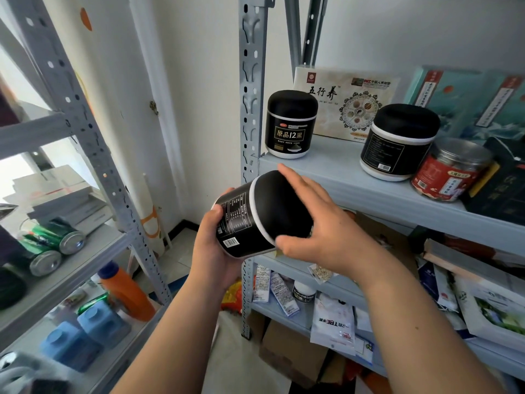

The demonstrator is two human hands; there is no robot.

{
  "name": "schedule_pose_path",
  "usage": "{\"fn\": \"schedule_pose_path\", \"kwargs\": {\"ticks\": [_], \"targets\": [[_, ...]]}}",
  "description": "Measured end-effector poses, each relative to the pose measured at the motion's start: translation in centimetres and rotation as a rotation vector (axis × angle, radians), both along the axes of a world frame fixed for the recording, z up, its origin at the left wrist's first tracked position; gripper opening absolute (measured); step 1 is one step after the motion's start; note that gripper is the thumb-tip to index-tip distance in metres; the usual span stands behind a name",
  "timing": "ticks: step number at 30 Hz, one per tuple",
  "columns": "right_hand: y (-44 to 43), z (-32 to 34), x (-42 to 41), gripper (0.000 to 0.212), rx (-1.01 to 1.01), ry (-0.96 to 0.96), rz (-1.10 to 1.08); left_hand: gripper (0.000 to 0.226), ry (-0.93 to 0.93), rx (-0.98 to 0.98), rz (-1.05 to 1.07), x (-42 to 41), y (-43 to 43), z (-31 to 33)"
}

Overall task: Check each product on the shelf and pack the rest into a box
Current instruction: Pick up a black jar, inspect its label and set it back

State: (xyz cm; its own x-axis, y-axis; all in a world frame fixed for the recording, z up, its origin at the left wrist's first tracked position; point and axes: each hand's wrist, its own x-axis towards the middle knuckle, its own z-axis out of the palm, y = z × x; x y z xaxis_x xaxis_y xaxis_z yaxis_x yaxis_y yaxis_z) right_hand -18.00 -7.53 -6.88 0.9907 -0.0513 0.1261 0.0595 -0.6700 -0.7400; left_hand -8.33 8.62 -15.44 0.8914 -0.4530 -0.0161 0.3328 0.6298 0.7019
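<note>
Grey shelf (335,166) — black jars (291,123), boxes (345,103)

Shelf (335,164) bare between left jar (291,123) and right jar (397,143).

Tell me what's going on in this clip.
A person stands at a metal shelf, holding a black jar tipped on its side in both hands. The left hand grips the base end, and the right hand spans the lid end. The jar's printed back label and barcode face the camera, as if being checked. On the shelf, a second jar and a third jar stand upright beside a red-labelled jar. Nothing is being packed yet.
</note>
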Motion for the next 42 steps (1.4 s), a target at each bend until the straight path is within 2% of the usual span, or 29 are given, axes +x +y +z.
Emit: {"fn": "schedule_pose_path", "kwargs": {"ticks": [3, 7, 12, 18, 22, 27, 32, 34, 38, 40, 42], "targets": [[-0.5, 0.4, -0.2, 0.094, 0.018, 0.029, 0.064, 0.098, -0.039, -0.003, 0.002, 0.3, 0.1, 0.0], [-0.4, -0.1, 0.2, 0.089, 0.086, 0.038, -0.050, 0.094, -0.108, 0.024, 0.005, 0.4, 0.2, -0.3], [-1.0, 0.3, -0.8, 0.089, 0.060, 0.018, 0.092, 0.103, -0.088, -0.014, 0.000, 0.1, -0.1, -0.3], [-0.8, -0.4, -0.6, 0.080, 0.164, 0.001, -0.055, 0.107, -0.128, -0.003, -0.007, -0.5, -0.6, -0.2], [-1.2, 0.1, -1.2, 0.081, 0.114, -0.012, 0.072, 0.108, -0.129, -0.013, 0.008, -0.6, -0.4, -0.4], [-0.7, -0.6, -0.8, 0.089, 0.190, 0.009, -0.044, 0.108, -0.149, 0.019, 0.021, -0.9, -0.5, -0.2], [-1.3, 0.1, -1.6, 0.085, 0.123, -0.016, 0.082, 0.110, -0.131, 0.001, 0.038, -0.9, -0.3, -0.5], [-1.2, 0.2, -1.7, 0.084, 0.133, 0.002, 0.058, 0.104, -0.132, 0.001, 0.026, -0.8, -0.2, -0.8], [-0.2, -0.3, -1.4, 0.092, 0.096, -0.030, -0.103, 0.071, -0.180, 0.017, -0.028, -1.0, -0.4, -1.0], [0.1, -0.4, -1.5, 0.085, 0.115, -0.078, -0.132, 0.075, -0.174, 0.018, -0.036, -1.0, -0.5, -1.0], [-0.3, -0.7, -1.6, 0.077, 0.253, -0.144, -0.089, 0.080, -0.132, -0.004, -0.051, -0.9, -0.4, -0.9]]}}
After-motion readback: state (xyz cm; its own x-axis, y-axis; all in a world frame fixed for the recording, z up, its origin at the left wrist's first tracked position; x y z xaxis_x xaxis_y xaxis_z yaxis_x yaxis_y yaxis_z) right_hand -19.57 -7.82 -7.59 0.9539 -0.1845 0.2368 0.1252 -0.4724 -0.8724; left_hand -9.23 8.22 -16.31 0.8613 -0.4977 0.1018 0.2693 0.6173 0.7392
